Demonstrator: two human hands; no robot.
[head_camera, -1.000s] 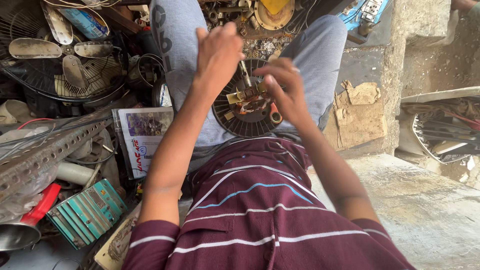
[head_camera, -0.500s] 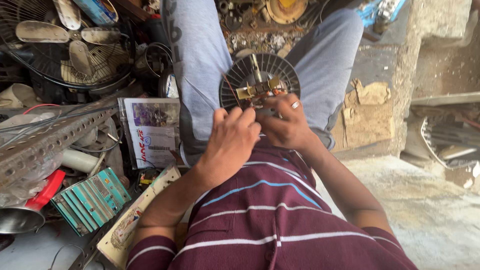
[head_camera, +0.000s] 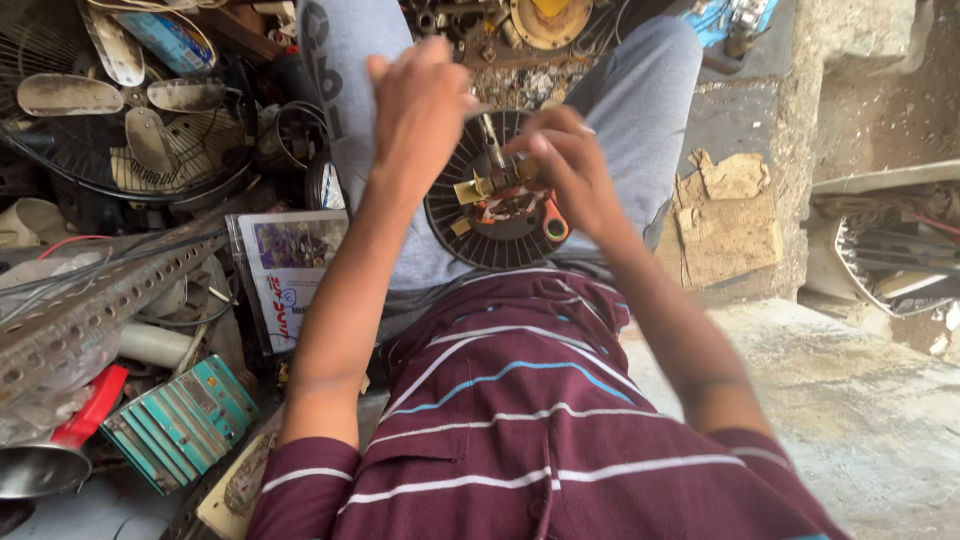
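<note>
The right hand (head_camera: 570, 165) keeps a closed grip on the round black motor housing (head_camera: 495, 195), fingers curled over its upper right rim. The housing sits on the person's lap, between the grey-trousered thighs, its copper windings and yellow terminals facing up. The left hand (head_camera: 420, 110) is raised above the housing's left edge, fingers bent; whether it pinches the thin metal tool (head_camera: 491, 137) poking out beside it, I cannot tell. Off to the left lie a fan blade set (head_camera: 130, 110), a printed booklet (head_camera: 290, 265) and a teal box (head_camera: 180, 425).
</note>
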